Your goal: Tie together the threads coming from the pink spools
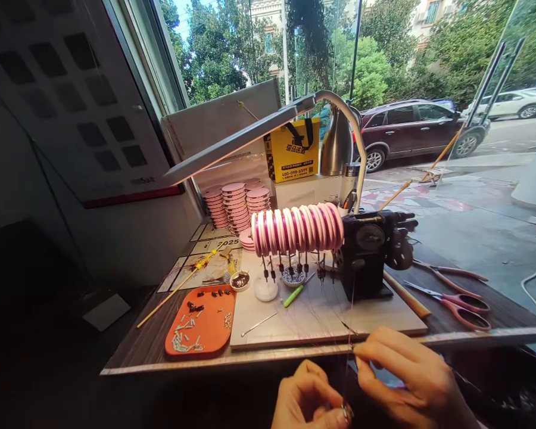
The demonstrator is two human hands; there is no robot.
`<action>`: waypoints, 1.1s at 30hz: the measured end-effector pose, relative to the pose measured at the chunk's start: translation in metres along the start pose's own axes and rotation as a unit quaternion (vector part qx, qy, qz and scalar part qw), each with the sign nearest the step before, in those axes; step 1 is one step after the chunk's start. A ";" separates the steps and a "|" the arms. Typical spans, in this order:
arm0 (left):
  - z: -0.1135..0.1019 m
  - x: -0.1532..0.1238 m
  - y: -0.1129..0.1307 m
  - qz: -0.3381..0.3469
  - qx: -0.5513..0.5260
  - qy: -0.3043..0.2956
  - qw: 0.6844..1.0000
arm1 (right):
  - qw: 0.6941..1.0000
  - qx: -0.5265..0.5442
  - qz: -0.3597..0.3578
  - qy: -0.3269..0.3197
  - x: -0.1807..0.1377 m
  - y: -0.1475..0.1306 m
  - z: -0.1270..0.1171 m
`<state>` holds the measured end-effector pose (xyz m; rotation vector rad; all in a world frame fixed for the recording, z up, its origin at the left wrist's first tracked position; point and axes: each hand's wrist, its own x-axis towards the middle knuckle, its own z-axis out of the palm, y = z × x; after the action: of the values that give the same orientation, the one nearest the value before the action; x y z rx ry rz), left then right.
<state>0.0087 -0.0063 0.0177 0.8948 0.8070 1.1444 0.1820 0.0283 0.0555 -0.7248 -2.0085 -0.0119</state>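
Head view: both hands low at the near edge of the bench point(129, 348), in front of the pale work board point(321, 319).

Left hand point(310, 400) is curled, fingers point(335, 411) pinched shut on a small metallic bit point(347, 412) (too small to identify). Right hand point(411, 381) sits just beside it, thumb and forefinger closed on a fine thread point(351, 310) near the board's front edge. The thread runs up from the hands to the black winding device point(368, 253) standing on the board. More hair-thin lines fan across the board; can't tell where each one ends.

Row of pink spools point(297, 229) sits horizontally on the device's left side, small dark weights hanging under them. Below the row: a white round dish point(265, 290), a small bowl of beads point(293, 276), a green pen point(293, 295).

Left of the board: orange tray point(203, 322) with scattered small white and dark parts, a long bamboo stick point(178, 286) lying diagonally beside it. Further back, stacks of pink discs point(234, 205).

Right of the device: two pairs of red-handled scissors point(460, 298) on the bench, well apart from the hands.

Desk lamp point(250, 137) arches over the spools. Behind it, a yellow bag point(292, 152) and a steel kettle point(337, 143) by the window; dark car point(411, 128) parked outside.
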 end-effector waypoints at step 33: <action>-0.038 -0.017 0.095 -0.060 0.166 -0.052 0.983 | 0.996 -0.046 -0.070 -0.019 0.033 -0.020 0.110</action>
<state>-0.0670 -0.0002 0.0883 1.1558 0.9686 0.8623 0.0732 0.0599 0.0284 -0.6454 -2.1026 -0.1752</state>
